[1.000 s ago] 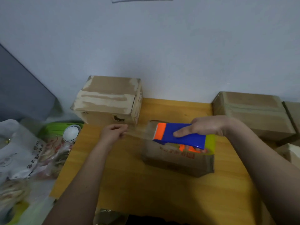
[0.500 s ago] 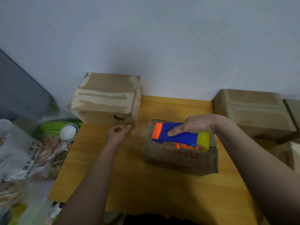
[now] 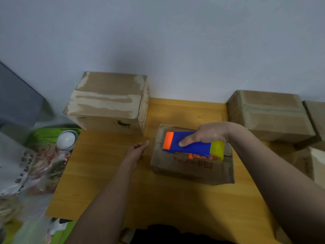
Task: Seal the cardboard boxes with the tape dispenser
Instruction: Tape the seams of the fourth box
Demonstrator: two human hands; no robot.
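Gripping the blue tape dispenser (image 3: 189, 145) over the small cardboard box (image 3: 191, 166), the right hand (image 3: 209, 134) holds it; the left hand (image 3: 139, 150) hovers left, fingers relaxed, above the bench (image 3: 105, 173).

Bare surface of the yellow wooden table (image 3: 98, 182) was left open before and left of the small brown cardboard box (image 3: 191, 166). Rearward passage was blocked by the large taped cardboard box (image 3: 109, 103) and the right-hand taped cardboard box (image 3: 269, 113).

Dim, flat indoor light, soft shadows on the wall (image 3: 123, 55), wide-angle bending at edges, slight overall blur
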